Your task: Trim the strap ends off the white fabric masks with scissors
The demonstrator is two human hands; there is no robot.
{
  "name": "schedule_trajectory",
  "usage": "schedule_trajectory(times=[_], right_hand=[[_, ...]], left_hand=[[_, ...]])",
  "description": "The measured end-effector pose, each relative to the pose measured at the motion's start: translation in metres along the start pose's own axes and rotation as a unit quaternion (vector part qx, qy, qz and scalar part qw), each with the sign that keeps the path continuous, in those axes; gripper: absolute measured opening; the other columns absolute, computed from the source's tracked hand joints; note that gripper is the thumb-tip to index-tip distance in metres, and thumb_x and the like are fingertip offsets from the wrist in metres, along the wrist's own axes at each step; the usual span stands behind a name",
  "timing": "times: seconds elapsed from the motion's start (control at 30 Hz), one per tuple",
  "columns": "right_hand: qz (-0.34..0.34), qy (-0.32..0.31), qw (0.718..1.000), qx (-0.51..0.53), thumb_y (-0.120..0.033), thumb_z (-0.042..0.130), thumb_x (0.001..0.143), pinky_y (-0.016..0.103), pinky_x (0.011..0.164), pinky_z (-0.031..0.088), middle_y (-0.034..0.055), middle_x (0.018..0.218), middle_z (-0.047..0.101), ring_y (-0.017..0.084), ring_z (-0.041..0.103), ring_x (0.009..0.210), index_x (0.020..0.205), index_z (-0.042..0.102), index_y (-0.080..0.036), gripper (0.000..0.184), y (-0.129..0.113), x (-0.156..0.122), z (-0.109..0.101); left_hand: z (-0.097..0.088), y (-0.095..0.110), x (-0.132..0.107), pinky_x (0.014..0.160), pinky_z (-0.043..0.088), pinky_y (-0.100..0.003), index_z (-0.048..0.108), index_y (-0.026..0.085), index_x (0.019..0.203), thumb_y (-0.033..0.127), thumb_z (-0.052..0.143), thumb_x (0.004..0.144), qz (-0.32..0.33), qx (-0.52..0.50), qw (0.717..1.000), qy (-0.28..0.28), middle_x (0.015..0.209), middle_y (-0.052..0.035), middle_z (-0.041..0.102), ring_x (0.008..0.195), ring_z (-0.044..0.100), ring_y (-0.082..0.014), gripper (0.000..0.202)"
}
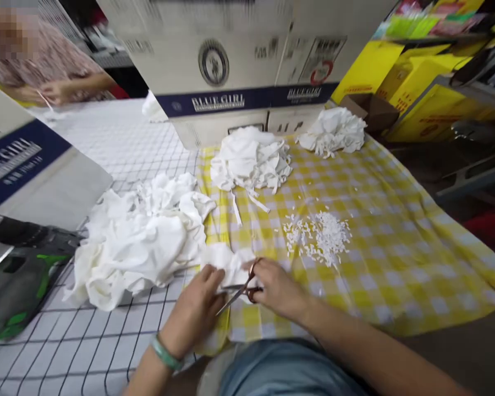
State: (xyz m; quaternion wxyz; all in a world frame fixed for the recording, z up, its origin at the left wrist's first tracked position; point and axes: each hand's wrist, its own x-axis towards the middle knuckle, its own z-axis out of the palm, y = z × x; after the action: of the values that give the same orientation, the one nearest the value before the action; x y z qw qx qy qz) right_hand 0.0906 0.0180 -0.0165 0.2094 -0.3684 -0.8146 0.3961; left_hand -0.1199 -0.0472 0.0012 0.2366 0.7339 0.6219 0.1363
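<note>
My right hand (278, 286) grips a pair of scissors (243, 288) by its brown handles, blades parted and pointing left. My left hand (198, 305) pinches the edge of a piece of white cloth (226, 258) just beside the blades. That cloth lies partly behind both hands, so its lower edge is hard to see. Left of my hands spreads a large heap of white cloth pieces (148, 242). Beyond them sits a second white heap (249, 159) with thin strips trailing from it. Small white snippets (325, 236) are scattered in a pile to the right.
Large printed cartons (239, 66) stand at the back, another carton (33, 165) at left. A third cloth heap (336, 132) is at back right on the yellow checked tablecloth (396, 247). A grey-black bag (20, 280) lies at left. Another person's hands (60, 91) show at upper left.
</note>
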Motion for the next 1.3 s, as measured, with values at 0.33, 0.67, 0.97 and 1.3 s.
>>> schedule_trajectory(times=[0.33, 0.67, 0.97, 1.3], right_hand=[[-0.014, 0.278, 0.960, 0.036, -0.026, 0.066, 0.075, 0.026, 0.067, 0.049, 0.0022, 0.082, 0.070, 0.017, 0.064, 0.074, 0.095, 0.064, -0.017, 0.022, -0.035, 0.151, -0.143], [0.070, 0.241, 0.968, 0.020, -0.027, 0.066, 0.070, 0.029, 0.067, 0.050, 0.0021, 0.074, 0.070, 0.019, 0.064, 0.070, 0.077, 0.064, -0.019, 0.011, 0.020, 0.147, -0.151], [0.076, 0.186, 0.979, 0.012, -0.033, 0.040, 0.090, 0.035, 0.062, 0.048, 0.0101, 0.072, 0.069, 0.023, 0.061, 0.066, 0.072, 0.063, -0.019, 0.033, 0.027, 0.036, -0.039], [0.080, 0.161, 0.977, 0.117, -0.046, 0.067, 0.076, 0.029, 0.063, 0.047, 0.0011, 0.073, 0.064, 0.017, 0.058, 0.066, 0.083, 0.058, -0.019, 0.029, 0.014, 0.140, -0.008]], left_hand=[[-0.138, 0.058, 0.176, 0.074, 0.048, -0.032, 0.059, 0.017, 0.081, 0.007, 0.060, 0.071, 0.097, -0.066, 0.935, 0.335, 0.084, -0.0040, 0.055, 0.079, 0.056, -0.0197, 0.014], [-0.048, 0.076, 0.201, 0.110, 0.039, -0.048, 0.044, 0.017, 0.138, 0.037, 0.061, 0.087, 0.062, -0.247, 0.926, 0.279, 0.146, -0.0162, 0.045, 0.136, 0.043, -0.0297, 0.057], [0.036, 0.088, 0.132, 0.104, 0.048, -0.043, 0.066, 0.012, 0.107, 0.027, 0.037, 0.097, 0.030, -0.250, 0.945, 0.207, 0.119, -0.0181, 0.068, 0.116, 0.062, -0.0267, 0.034], [-0.019, -0.016, 0.085, 0.107, 0.039, -0.053, 0.054, 0.013, 0.123, 0.036, 0.056, 0.090, -0.026, 0.051, 0.950, 0.307, 0.135, -0.0203, 0.053, 0.128, 0.047, -0.0330, 0.040]])
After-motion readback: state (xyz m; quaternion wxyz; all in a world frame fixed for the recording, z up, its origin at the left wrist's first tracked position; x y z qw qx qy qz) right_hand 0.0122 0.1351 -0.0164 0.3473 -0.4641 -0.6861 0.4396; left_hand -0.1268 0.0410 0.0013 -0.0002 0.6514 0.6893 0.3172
